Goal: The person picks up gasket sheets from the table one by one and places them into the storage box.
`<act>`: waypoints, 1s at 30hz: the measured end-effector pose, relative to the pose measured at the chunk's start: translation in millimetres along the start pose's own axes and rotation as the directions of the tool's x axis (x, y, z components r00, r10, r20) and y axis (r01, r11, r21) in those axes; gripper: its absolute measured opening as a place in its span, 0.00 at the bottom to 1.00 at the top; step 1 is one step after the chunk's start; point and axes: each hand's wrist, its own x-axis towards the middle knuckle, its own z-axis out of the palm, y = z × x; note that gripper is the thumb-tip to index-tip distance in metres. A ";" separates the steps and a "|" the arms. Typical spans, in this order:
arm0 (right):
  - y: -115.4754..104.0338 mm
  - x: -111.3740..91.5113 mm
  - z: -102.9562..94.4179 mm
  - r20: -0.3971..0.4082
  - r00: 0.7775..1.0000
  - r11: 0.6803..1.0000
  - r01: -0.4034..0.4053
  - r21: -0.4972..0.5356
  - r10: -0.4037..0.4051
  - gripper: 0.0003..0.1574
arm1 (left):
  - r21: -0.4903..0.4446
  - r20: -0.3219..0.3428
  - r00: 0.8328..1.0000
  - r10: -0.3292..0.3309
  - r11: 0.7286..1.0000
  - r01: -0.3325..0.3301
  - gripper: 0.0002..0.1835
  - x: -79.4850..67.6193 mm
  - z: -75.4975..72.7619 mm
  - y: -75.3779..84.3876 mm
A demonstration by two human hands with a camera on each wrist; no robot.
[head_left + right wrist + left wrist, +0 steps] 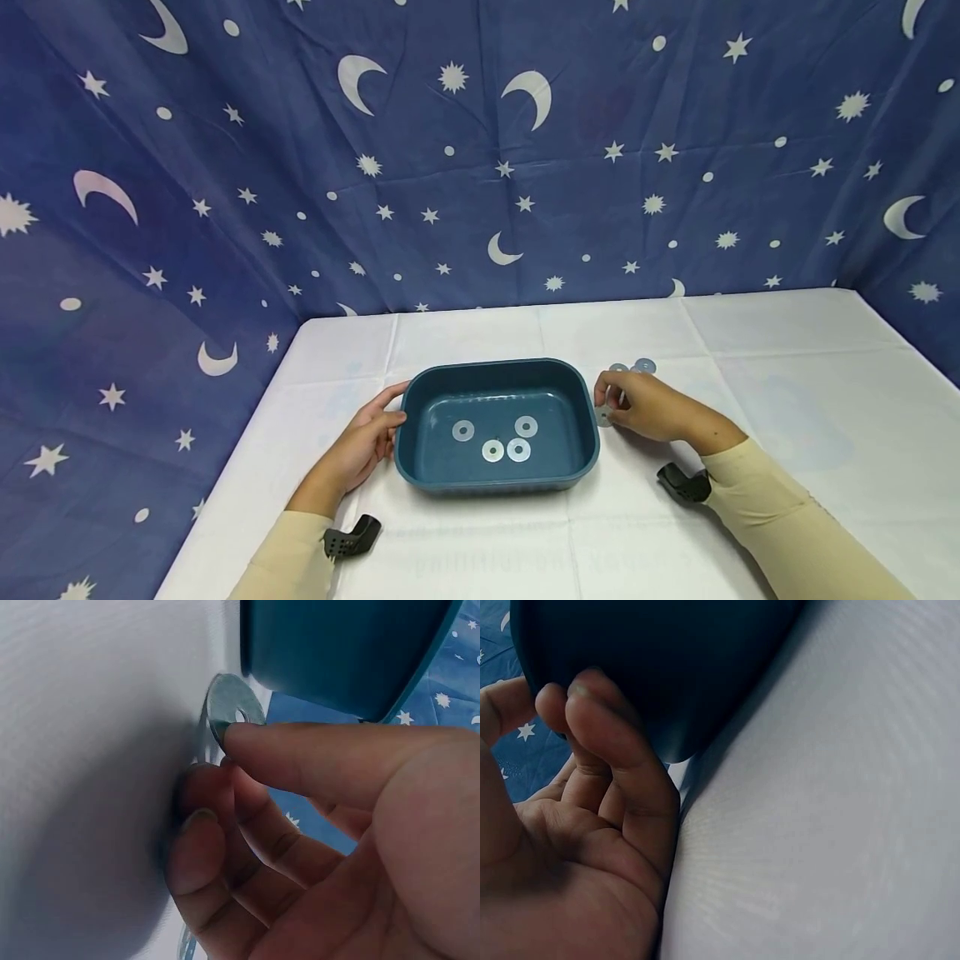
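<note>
A dark teal plastic bin stands on the white table with several flat metal washers lying inside. My left hand grips the bin's left side, thumb at the rim; in the left wrist view its curled fingers lie against the outer wall. Just off the bin's right side, my right hand pinches a metal washer between thumb and fingers. That washer is tilted on edge close to the tabletop, its centre hole showing in the right wrist view. Other washers lie on the table behind the right hand.
White cloth covers the table. A dark blue curtain with moons and stars hangs behind it and along its left side. Each wrist wears a black strap mount.
</note>
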 end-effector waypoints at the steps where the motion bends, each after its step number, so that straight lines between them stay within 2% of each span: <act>1: -0.5 -0.5 -0.8 0.000 1.000 1.000 0.000 0.004 0.000 0.13 | 0.003 0.001 1.000 0.003 1.000 -0.003 0.32 0.5 0.3 0.4; 19: -5.1 -2.0 -11.5 0.025 0.999 1.000 0.020 0.005 -0.020 0.13 | 0.002 -0.007 1.000 0.002 1.000 -0.002 0.31 0.1 0.0 0.2; 24: -5.9 -4.4 -16.4 0.016 1.000 1.000 -0.008 -0.007 0.008 0.11 | -0.001 -0.005 1.000 -0.004 1.000 0.004 0.31 -0.1 0.6 1.0; 30: -8.3 -8.5 -21.2 -0.002 1.000 1.000 0.001 -0.023 -0.001 0.12 | -0.007 -0.001 1.000 -0.007 1.000 0.007 0.31 -0.1 1.3 0.7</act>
